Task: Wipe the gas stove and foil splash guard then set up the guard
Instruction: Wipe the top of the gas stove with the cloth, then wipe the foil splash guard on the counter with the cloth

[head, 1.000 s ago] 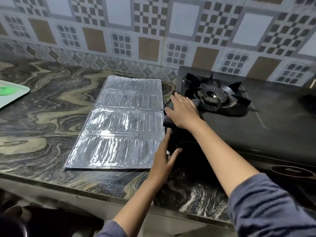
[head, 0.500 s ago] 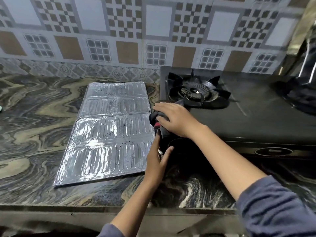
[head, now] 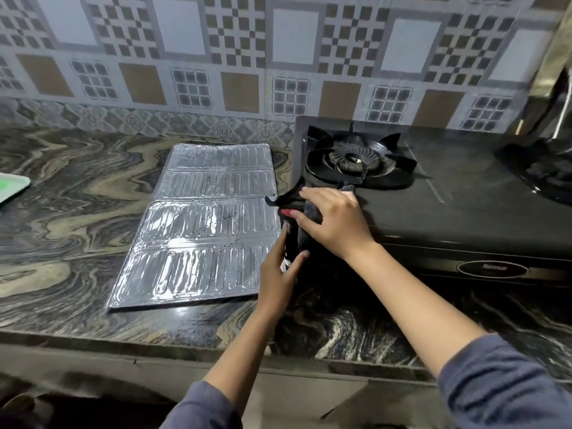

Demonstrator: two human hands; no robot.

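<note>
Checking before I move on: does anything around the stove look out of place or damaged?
Only the foil splash guard: it lies flat on the countertop left of the gas stove, not yet standing, with dark specks on it. No damage shows.

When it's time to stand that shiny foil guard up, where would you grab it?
Probably by its near long edge, from the counter's front. The foil guard lies flat on the counter, folded panels showing, so nothing sticks up to pinch. That edge is bare and nearest the person; the right side is crowded by the left hand and the stove. Slide fingers under and lift gently; thin foil likely bends.
</note>
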